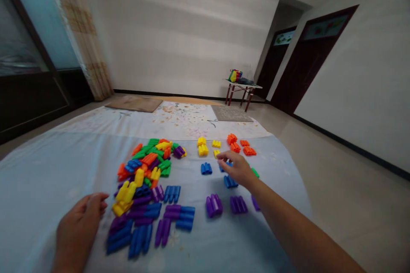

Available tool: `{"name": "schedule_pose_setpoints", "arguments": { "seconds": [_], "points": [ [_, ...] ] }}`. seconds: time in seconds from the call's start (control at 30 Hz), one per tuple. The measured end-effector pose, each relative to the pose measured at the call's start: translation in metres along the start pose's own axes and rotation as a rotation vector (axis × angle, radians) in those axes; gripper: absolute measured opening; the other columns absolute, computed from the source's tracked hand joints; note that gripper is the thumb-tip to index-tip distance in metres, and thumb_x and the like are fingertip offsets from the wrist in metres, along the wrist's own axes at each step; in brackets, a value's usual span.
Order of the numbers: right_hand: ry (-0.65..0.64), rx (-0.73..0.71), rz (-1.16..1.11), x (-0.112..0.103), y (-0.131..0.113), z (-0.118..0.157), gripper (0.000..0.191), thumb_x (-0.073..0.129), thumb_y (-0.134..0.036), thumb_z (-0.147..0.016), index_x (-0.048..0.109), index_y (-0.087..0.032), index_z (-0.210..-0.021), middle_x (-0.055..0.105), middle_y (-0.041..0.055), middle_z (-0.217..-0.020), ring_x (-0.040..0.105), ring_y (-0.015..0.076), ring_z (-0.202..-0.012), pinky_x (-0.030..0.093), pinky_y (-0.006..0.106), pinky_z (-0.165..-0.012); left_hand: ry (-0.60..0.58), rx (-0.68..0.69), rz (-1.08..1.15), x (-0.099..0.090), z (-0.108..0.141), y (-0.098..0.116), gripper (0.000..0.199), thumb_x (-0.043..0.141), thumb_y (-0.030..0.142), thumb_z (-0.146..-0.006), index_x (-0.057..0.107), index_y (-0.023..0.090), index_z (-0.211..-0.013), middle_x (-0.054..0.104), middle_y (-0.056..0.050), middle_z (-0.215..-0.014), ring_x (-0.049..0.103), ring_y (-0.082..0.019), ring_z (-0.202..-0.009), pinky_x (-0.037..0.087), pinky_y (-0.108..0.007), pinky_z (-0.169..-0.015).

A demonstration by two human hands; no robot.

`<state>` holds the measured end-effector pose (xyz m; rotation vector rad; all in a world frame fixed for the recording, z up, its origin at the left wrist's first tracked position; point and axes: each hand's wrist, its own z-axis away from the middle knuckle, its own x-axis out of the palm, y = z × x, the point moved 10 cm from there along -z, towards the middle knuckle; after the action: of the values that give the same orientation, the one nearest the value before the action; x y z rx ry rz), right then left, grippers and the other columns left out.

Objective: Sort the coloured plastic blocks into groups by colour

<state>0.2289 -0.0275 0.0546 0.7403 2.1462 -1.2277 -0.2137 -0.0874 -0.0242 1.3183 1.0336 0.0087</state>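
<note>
Lying on pale blue cloth [205, 251], a small yellow block [216, 153] is just beside the fingertips of our right hand [236, 168], which are bent and narrowly spaced; we cannot tell whether they touch it. Blue blocks [206, 169] lie near that hand, orange blocks [249, 151] beyond, purple blocks [214, 206] nearer us. Our left hand [80, 219], half curled, is beside the mixed pile [149, 160]; we cannot tell whether it holds anything.

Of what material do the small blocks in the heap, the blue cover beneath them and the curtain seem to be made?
The blocks look like moulded plastic: evenly bright colours, rounded ribs, slight shine. The blue cover is probably cloth, matte with faint wrinkles, though thin plastic is possible. The curtain seems fabric, matte, hanging in long folds; which fibre is unclear.
</note>
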Motion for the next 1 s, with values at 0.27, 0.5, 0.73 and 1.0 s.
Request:
{"name": "schedule_pose_setpoints", "arguments": {
  "seconds": [0.27, 0.5, 0.73, 1.0],
  "points": [
    [-0.422, -0.245, 0.065, 0.095, -0.113, 0.031, 0.024, 0.066, -0.026, -0.081, 0.067, -0.018, -0.103, 0.069, 0.0074, -0.094, 0.060, 0.0201, -0.089, 0.044, 0.034, -0.083, -0.073, -0.068, 0.161, 0.006, 0.006, -0.002, 0.026, 0.047, 0.039, -0.072, 0.063, 0.019, -0.079, 0.062, 0.000, -0.062, 0.060, -0.020, -0.066, 0.046, -0.029, -0.062],
    [-0.576, -0.323, 0.237, 0.141, -0.131, 0.046, 0.032, 0.069, -0.029, -0.076, 0.066, -0.019, -0.106, 0.067, 0.0093, -0.096, 0.058, 0.0242, -0.092, 0.043, 0.035, -0.080, -0.067, -0.047, 0.158, 0.007, 0.007, -0.001, 0.032, 0.044, 0.045, -0.071, 0.063, 0.020, -0.078, 0.062, -0.001, -0.062, 0.061, -0.020, -0.066, 0.045, -0.029, -0.062],
    [-0.433, -0.198, 0.175, 0.118, -0.116, 0.033, 0.036, 0.064, -0.019, -0.076, 0.062, -0.020, -0.112, 0.064, 0.0078, -0.100, 0.058, 0.0215, -0.093, 0.043, 0.034, -0.083, -0.084, -0.060, 0.139, 0.005, 0.006, 0.001, 0.028, 0.046, 0.041, -0.072, 0.063, 0.020, -0.078, 0.064, 0.000, -0.063, 0.062, -0.021, -0.068, 0.045, -0.029, -0.062],
    [-0.032, 0.025, -0.070, 0.013, -0.059, 0.032, 0.034, 0.067, -0.022, -0.077, 0.061, -0.019, -0.111, 0.064, 0.0062, -0.100, 0.062, 0.0161, -0.088, 0.049, 0.032, -0.082, -0.038, -0.017, 0.037, 0.005, 0.002, -0.004, 0.031, 0.043, 0.043, -0.074, 0.065, 0.022, -0.080, 0.066, 0.001, -0.065, 0.063, -0.021, -0.066, 0.045, -0.028, -0.058]
  ]
}}
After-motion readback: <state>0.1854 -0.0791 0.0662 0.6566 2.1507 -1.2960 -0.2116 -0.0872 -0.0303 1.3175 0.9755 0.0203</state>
